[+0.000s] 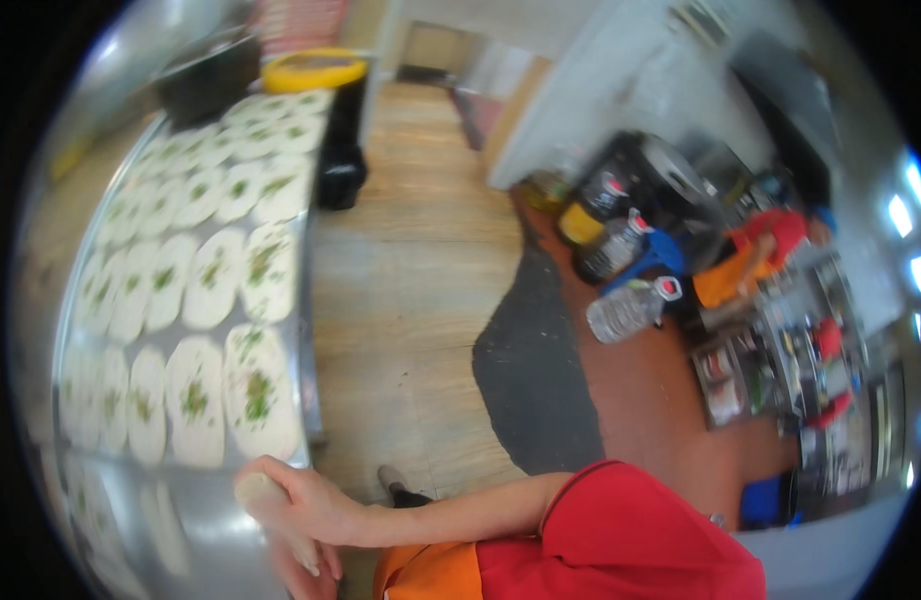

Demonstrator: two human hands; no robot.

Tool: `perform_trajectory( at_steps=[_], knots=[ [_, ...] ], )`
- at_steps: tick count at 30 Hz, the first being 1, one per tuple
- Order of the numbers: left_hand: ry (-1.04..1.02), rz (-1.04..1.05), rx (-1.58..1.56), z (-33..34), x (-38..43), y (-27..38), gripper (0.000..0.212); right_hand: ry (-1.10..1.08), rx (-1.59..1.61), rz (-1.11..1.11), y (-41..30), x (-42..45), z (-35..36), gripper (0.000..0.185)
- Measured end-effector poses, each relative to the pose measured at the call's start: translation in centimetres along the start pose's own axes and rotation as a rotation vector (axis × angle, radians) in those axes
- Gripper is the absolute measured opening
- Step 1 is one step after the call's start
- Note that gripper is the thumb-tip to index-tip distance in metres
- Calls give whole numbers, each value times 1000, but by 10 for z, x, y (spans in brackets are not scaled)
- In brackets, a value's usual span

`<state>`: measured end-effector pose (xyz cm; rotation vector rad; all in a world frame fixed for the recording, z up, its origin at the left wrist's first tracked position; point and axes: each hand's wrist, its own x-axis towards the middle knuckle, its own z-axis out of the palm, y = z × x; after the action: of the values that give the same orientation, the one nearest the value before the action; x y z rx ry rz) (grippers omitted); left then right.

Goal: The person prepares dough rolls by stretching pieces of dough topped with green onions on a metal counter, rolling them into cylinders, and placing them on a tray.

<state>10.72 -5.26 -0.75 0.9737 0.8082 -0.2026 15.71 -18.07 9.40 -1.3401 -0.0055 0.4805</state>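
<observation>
My left hand (310,499) grips a pale, elongated piece of dough (261,498) above the near end of a metal worktable (224,517). The lower end of this dough lies in my right hand (303,570), partly hidden and blurred near the bottom edge. Beyond my left hand, rows of flattened oval dough pieces (273,439) cover the table. Chopped green herbs and brownish bits lie on them, as on the nearest large oval (257,397). Thin pale strips (166,529) show on the metal to the left of my hands.
A dark pot (209,79) and a yellow-rimmed container (314,71) stand at the table's far end. A black bag (342,176) is beside it. Large plastic bottles (625,311) and a blue object stand across the floor. Co-workers in red (783,232) are farther right.
</observation>
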Motion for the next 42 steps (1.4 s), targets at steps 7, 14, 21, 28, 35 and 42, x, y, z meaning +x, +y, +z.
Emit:
perform_trajectory(
  at_steps=[7, 14, 21, 28, 35, 42],
  knots=[
    [-1157, -292, -127, 42, 43, -5, 47, 111, 459, -438, -7, 11, -80, 20],
    [-1020, 142, 270, 130, 5, -4, 33, 338, 424, -329, -3, 12, -115, 16],
    [-945, 218, 564, 133, 9, 12, 37, 511, 582, -386, -3, -2, -108, 26],
    [-1003, 104, 499, 94, 33, 32, 36, 511, 549, -402, 5, 14, -72, 26],
    [-1027, 1272, 898, 82, 17, 37, 23, 358, 402, -436, 4, -2, -58, 35],
    [-828, -244, 664, 70, -5, 41, 26, 352, 667, -311, 14, -12, -49, 32]
  ],
)
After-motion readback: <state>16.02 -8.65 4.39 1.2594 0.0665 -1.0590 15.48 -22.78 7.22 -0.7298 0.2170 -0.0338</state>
